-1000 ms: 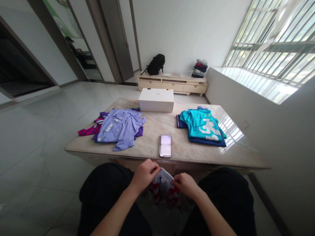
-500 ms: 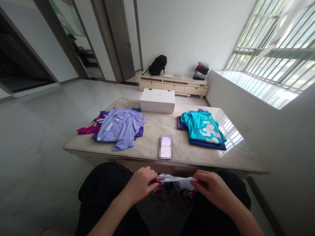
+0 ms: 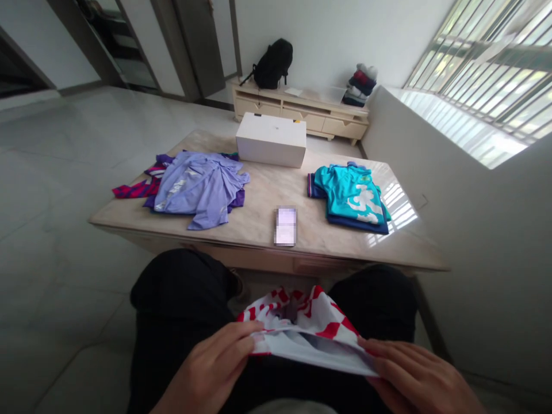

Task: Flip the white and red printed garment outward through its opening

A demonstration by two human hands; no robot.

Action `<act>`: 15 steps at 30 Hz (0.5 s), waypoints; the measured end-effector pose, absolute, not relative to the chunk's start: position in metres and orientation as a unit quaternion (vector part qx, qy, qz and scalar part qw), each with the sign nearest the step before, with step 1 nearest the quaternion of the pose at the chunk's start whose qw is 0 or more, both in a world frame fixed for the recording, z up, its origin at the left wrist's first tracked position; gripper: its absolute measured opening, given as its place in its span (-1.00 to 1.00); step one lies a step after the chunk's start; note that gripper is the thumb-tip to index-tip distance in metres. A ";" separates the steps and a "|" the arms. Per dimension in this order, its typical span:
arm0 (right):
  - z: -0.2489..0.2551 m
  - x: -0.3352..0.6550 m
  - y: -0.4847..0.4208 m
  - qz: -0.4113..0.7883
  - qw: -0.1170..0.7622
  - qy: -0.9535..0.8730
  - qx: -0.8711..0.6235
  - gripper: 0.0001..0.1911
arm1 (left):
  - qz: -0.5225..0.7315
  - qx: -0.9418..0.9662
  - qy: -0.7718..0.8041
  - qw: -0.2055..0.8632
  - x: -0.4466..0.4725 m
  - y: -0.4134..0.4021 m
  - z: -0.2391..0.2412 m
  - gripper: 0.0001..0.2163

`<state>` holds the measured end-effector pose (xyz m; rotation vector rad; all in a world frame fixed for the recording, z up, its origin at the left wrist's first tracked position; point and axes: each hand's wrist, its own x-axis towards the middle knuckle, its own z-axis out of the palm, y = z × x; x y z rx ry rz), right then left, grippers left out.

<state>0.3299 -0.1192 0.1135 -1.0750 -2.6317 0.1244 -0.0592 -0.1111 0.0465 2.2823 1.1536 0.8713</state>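
- Head view, change: half a second ago both hands held the cloth bunched just under the table's near edge. Now they sit lower and wider apart, the cloth is opened across the lap, and the camera has tipped down.
- Head view, hands: our left hand [image 3: 211, 368] pinches the left hem of the red-and-white checked garment [image 3: 302, 325], fingers close together. Our right hand [image 3: 414, 376] lies on the right hem with fingers pressed together and flat. We cannot tell whether the thumb grips from beneath.
- The garment is on our lap, below the near edge of the table [image 3: 259, 230], well apart from the clothes on top.
- Step, as we judge it: spreading the garment flat. Further handling calls for even tension on both hems.
- On the table: a phone [image 3: 285, 226] near the front edge, a lilac shirt pile [image 3: 198, 187] on its left half, a teal folded stack [image 3: 351, 198] on its right half, a white box [image 3: 271, 140] at its far edge.
- Beyond the table: a low cabinet [image 3: 302, 109] bearing a backpack [image 3: 272, 63], with a barred window [image 3: 487, 63] to the table's right.
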 end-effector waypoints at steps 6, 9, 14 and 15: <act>0.083 0.331 -0.167 0.136 0.158 -0.911 -0.357 -0.80 | 0.253 0.829 0.377 0.325 -0.068 -0.162 0.033 -0.45; 0.064 0.339 -0.184 0.209 0.178 -0.874 -0.401 -0.79 | 0.236 0.814 0.392 0.358 -0.071 -0.173 0.022 -0.40; 0.053 0.346 -0.187 0.240 0.178 -0.845 -0.444 -0.76 | 0.190 0.764 0.463 0.407 -0.072 -0.172 0.012 -0.59; 0.055 0.346 -0.182 0.228 0.172 -0.856 -0.431 -0.75 | 0.176 0.758 0.465 0.422 -0.072 -0.168 0.014 -0.67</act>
